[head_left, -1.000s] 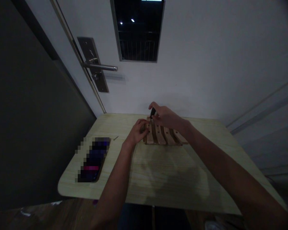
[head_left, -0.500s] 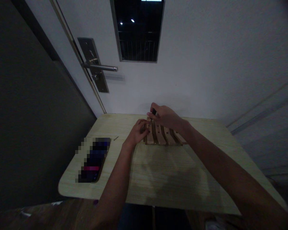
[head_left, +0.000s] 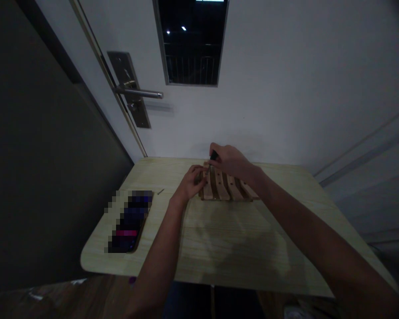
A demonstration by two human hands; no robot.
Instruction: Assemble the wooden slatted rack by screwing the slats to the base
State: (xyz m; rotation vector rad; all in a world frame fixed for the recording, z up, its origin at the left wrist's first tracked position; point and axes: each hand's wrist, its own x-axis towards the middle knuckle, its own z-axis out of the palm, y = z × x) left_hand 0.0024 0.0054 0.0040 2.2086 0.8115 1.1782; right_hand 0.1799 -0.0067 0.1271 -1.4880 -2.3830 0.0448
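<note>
A slatted wooden rack (head_left: 222, 190) with wavy slats and small dark holes lies on the table near the door. My left hand (head_left: 189, 182) grips its left end, fingers and thumb closed around the corner. In my right hand (head_left: 232, 159) is a screwdriver (head_left: 214, 155), its black handle between thumb and fingers. The shaft points down at the leftmost slat, close to my left fingertips. Whether a screw sits under the tip is too small to tell. My right hand and forearm hide the rack's far right part.
A phone (head_left: 133, 221), partly pixelated, lies at the table's left side. A small thin screw-like piece (head_left: 161, 192) is beside it. Behind the pale wooden table (head_left: 232, 248) stands a white door with a metal handle (head_left: 141, 93) and a dark window (head_left: 193, 48).
My right thumb and fingers have shifted slightly around the screwdriver handle. My left hand and the rack stay where they were.
</note>
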